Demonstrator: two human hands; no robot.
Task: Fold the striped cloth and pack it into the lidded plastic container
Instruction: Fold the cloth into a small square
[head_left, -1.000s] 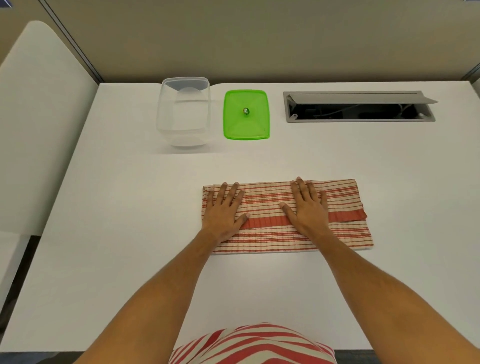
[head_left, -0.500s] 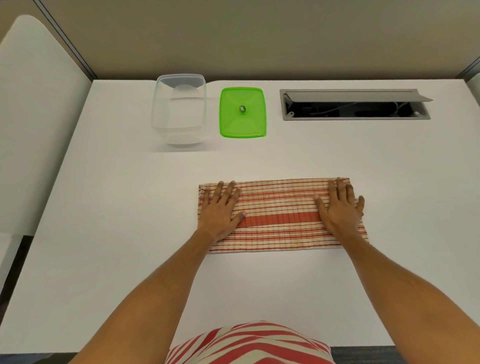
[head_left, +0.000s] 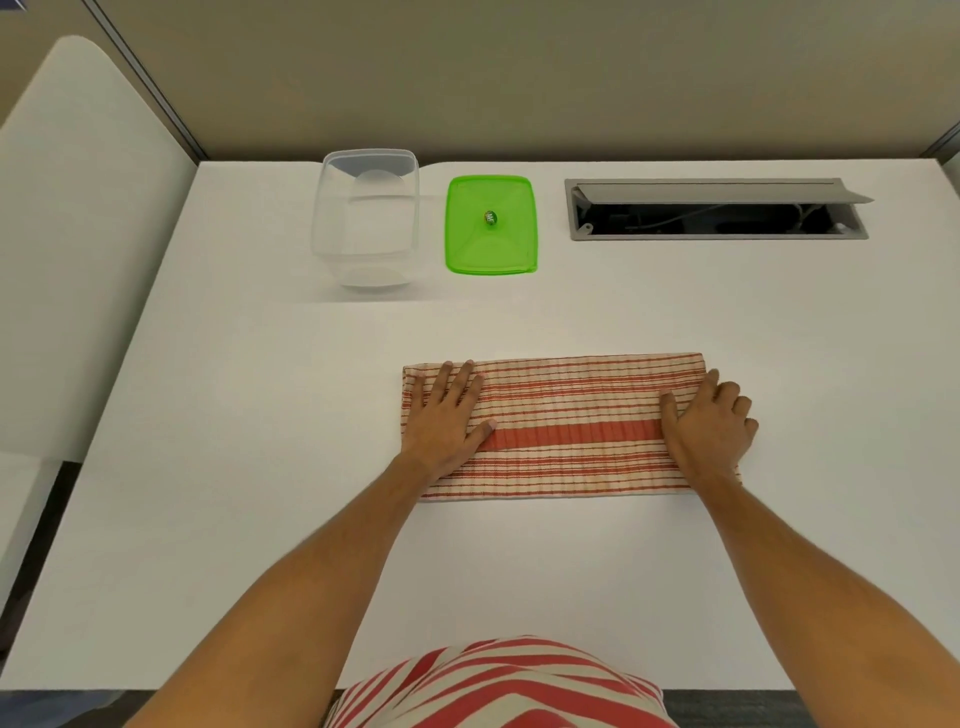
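A red-and-cream striped cloth (head_left: 566, 426), folded into a long band, lies flat at the centre of a white worktop (head_left: 260, 467). The left hand (head_left: 448, 418) presses its left end with fingers spread flat, while the right hand (head_left: 707, 423) rests on its right end with fingers curled over the edge. At upper centre, well apart from the cloth, a clear container (head_left: 366, 218) stands open just left of its green lid (head_left: 491, 224).
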